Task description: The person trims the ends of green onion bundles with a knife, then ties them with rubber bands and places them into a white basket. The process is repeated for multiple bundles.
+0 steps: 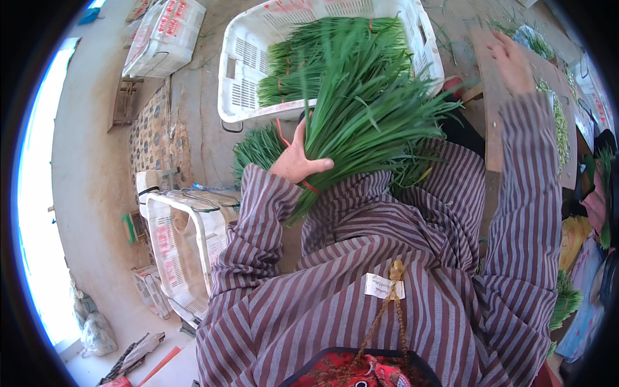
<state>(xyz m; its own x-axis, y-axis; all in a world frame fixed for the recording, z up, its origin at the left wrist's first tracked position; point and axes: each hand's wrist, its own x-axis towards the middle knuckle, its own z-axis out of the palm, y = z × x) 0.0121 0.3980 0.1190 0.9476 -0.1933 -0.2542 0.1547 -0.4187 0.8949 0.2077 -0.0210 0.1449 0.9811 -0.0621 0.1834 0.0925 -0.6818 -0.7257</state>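
My left hand [301, 162] grips a large bunch of long green garlic chives [358, 130] near its lower end, with the thumb lying across the leaves. A red tie [310, 186] circles the stems just below the hand. The leaves fan up and to the right across my lap, over the near rim of a white plastic basket [271, 113]. Inside that basket lie several tied bunches of chives [300, 63]. My right hand [513, 65] is raised over a board [494, 111] on the right, fingers apart, with nothing visible in it.
More chives [258, 150] lie left of my left hand. An upright white crate [203, 242] stands at the left, and another white crate [169, 36] is at the upper left. Pale trimmings [561, 130] lie along the board. At the far right are plastic bags [582, 295] and chives [566, 300].
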